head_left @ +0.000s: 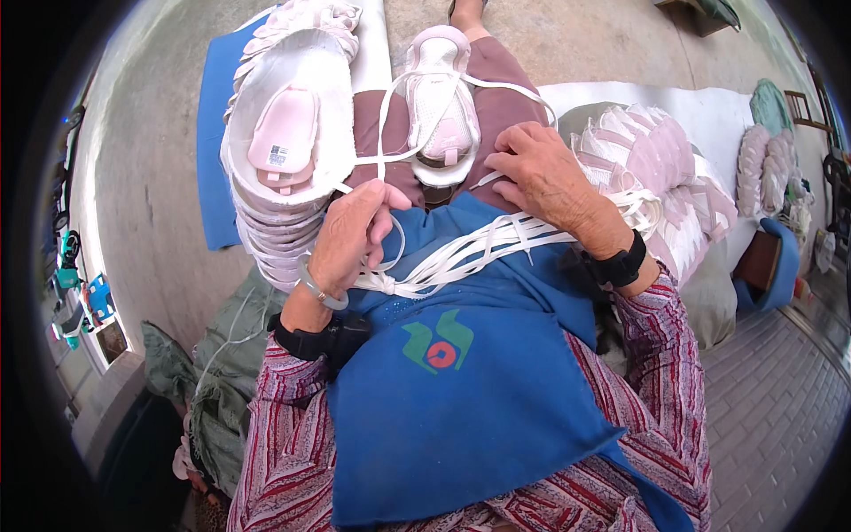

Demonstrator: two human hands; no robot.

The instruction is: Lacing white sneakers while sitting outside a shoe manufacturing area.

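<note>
Conceivably, the slack white lace [381, 160], crossing loosely over the pink-and-white shoe [434, 102] between the thighs [503, 71], could tangle with the lace bundle [470, 253] on the apron [399, 399], since their strands lie near each other. The left hand [350, 230], bent inward, pinches lace with curled fingers; the right hand [551, 177] arches palm-down, half-curled, its hold unclear.

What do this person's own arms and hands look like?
Both sleeves are red, whitish and dark striped. The left hand and right hand are ungloved. Each wrist has a black strap; the left also wears a pale, rounded bangle.
</note>
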